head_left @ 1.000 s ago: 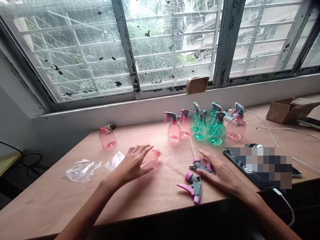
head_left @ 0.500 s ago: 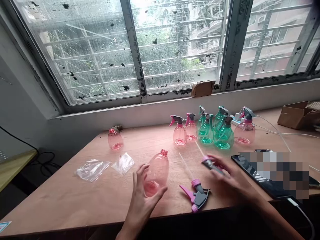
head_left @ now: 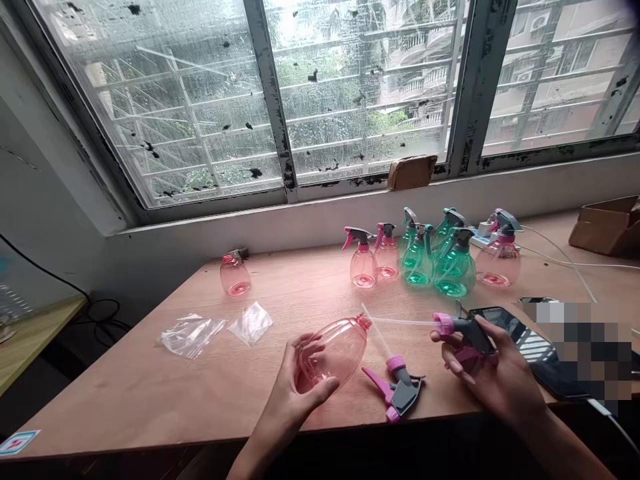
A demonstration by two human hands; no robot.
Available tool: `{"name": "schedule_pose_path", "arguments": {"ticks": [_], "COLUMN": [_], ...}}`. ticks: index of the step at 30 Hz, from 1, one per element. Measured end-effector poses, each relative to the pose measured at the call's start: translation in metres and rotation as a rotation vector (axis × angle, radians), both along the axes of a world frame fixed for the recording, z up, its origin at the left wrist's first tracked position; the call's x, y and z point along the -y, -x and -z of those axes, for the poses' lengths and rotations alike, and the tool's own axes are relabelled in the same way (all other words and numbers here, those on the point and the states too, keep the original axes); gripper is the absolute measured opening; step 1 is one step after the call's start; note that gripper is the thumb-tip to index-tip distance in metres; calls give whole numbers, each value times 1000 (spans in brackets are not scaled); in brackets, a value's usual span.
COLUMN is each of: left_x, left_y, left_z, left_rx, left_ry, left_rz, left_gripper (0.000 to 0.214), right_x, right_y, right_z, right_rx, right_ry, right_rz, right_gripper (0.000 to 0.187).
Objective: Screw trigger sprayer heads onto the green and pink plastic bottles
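My left hand [head_left: 303, 380] is closed around a clear pink spray bottle body [head_left: 336, 350], tilted so its open threaded neck points up and to the right. In my right hand [head_left: 495, 373] is a grey and pink trigger sprayer head [head_left: 465, 330], held sideways. Its thin dip tube reaches left, with the tip at the bottle's mouth; whether it has entered the neck I cannot tell. Another grey and pink trigger sprayer head [head_left: 403, 390] lies on the table between my hands, its tube pointing up and left.
Behind stand several green spray bottles [head_left: 454, 270] and pink spray bottles [head_left: 363, 267] with heads on. A headless pink bottle [head_left: 235, 277] and plastic bags [head_left: 193, 335] are at left. A phone [head_left: 520, 353], cables and a cardboard box [head_left: 605, 227] occupy the right.
The bottle in my left hand has tipped from nearly upright towards the right. My right hand has turned its sprayer head level, bringing the tube from pointing up-left to the bottle's mouth.
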State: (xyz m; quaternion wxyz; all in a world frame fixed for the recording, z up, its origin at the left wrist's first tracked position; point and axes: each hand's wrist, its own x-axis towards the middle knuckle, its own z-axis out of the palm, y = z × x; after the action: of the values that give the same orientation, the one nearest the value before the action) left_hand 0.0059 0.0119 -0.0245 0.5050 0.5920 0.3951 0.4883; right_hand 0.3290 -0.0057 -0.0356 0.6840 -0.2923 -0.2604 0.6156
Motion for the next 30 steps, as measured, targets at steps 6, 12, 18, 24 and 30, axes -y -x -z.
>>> {"name": "schedule_pose_path", "arguments": {"ticks": [6,12,18,24,30], "left_x": [8,7,13,18,3], "left_y": [4,1,1,2,-9], "left_z": [-9,-10,-15,-12,-4], "left_rx": [-150,-212,-307,-436,-545], "left_ry": [0,16,-42,-103,-189], "left_rz": [230,165,207,278,311], "left_gripper": [74,78,78,97,98], "right_x": [1,2,3,4,6], "right_y": [4,4,8,11,11], "right_z": [4,7,10,8,11], "right_rx": [90,42,326,591,758], "right_ry": [-38,-63,-87,-41,-28], "right_rz": [-269,-316,-286,-214,-270], "right_gripper": [41,51,65,50,45]}}
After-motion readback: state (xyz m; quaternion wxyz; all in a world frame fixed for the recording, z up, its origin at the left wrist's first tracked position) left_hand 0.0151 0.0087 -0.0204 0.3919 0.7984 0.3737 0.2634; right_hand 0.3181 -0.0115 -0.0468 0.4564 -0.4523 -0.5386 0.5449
